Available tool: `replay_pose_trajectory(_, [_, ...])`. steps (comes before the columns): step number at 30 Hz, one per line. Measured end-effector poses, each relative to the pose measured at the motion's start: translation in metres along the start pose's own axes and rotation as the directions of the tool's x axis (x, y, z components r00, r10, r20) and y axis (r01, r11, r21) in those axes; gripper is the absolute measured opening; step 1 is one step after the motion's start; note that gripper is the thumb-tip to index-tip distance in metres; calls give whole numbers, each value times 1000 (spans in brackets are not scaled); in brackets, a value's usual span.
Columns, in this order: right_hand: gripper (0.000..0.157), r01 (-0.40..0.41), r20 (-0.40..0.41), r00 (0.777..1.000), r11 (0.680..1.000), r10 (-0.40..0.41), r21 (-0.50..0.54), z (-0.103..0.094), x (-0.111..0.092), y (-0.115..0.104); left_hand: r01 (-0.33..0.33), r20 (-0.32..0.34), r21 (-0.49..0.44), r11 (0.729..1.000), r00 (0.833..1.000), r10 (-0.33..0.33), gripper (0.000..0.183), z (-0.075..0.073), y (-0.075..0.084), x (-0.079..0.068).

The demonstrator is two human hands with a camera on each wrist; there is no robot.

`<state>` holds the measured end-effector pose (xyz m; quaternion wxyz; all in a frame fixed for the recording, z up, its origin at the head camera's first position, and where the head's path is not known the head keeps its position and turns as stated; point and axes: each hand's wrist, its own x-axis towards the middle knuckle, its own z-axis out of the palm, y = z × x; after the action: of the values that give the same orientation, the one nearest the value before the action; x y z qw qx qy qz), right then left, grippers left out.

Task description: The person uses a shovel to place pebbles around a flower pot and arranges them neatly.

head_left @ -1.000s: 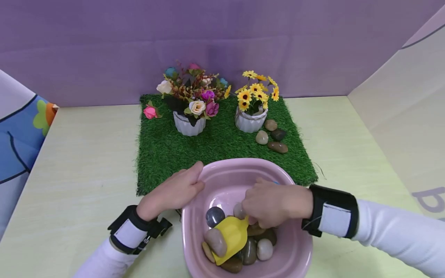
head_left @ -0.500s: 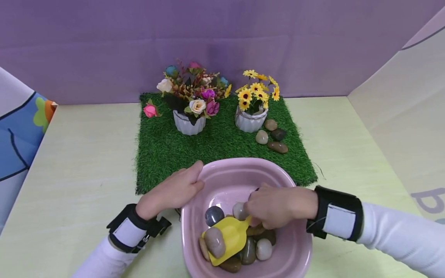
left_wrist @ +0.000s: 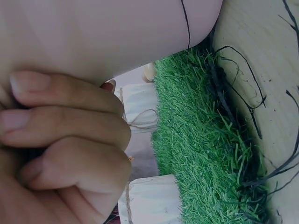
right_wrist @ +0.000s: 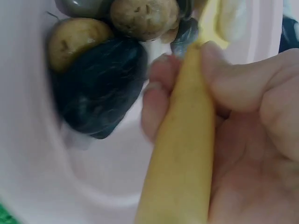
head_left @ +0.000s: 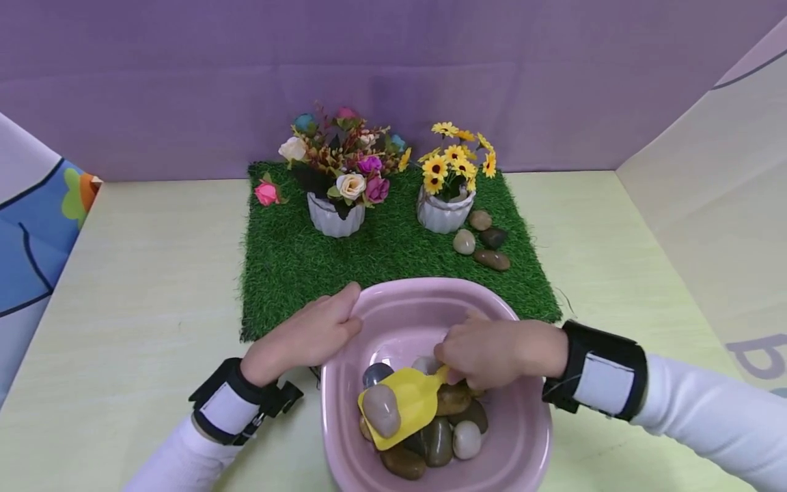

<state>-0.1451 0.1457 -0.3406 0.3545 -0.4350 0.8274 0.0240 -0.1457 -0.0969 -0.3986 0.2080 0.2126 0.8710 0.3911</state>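
Observation:
A pink basin (head_left: 335,383) holds several smooth stones, among them a white one (head_left: 467,439) and a brown one (head_left: 402,462). My right hand (head_left: 492,352) grips the handle of a yellow toy shovel (head_left: 418,403) inside the basin. On the shovel's blade lies a greyish-pink stone (head_left: 381,410). In the right wrist view the thumb and fingers wrap the yellow handle (right_wrist: 184,140), near a large black stone (right_wrist: 103,88). My left hand (head_left: 313,331) holds the basin's left rim; its curled fingers (left_wrist: 70,126) show against the outer wall in the left wrist view.
Behind the basin lies a green turf mat (head_left: 295,273) bearing two white flower pots, one with mixed flowers (head_left: 335,215) and one with yellow daisies (head_left: 444,212). Several stones (head_left: 492,260) sit beside the daisy pot. A pink rose (head_left: 267,193) lies at the mat's left. A purple backdrop (head_left: 393,82) stands behind.
The shovel has risen slightly and shifted toward the mat with the greyish-pink stone on it, showing more of the brown stone below. The left hand stays on the rim.

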Motion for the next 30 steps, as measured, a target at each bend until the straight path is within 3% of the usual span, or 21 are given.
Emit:
replay_pose_trajectory(6, [15, -58, -35, 998, 989, 53, -133, -4, -2, -9, -14, -4, 8, 1000, 1000, 14, 6, 1, -1, 1])
replay_pose_trajectory(18, [11, -119, -25, 993, 989, 118, -88, -4, 3, -7, -2, 1, 8, 1000, 1000, 2, 6, 0, -1, 0])
replay_pose_trajectory(23, [13, -136, -66, 990, 982, 128, -131, -7, -1, -5, -14, -3, 21, 1000, 1000, 14, 6, 0, -1, 0])
replay_pose_trajectory(30, [29, -174, -104, 983, 960, 154, -219, -19, -5, -6, -21, -3, 23, 1000, 1000, 21, 7, 1, -2, 0])
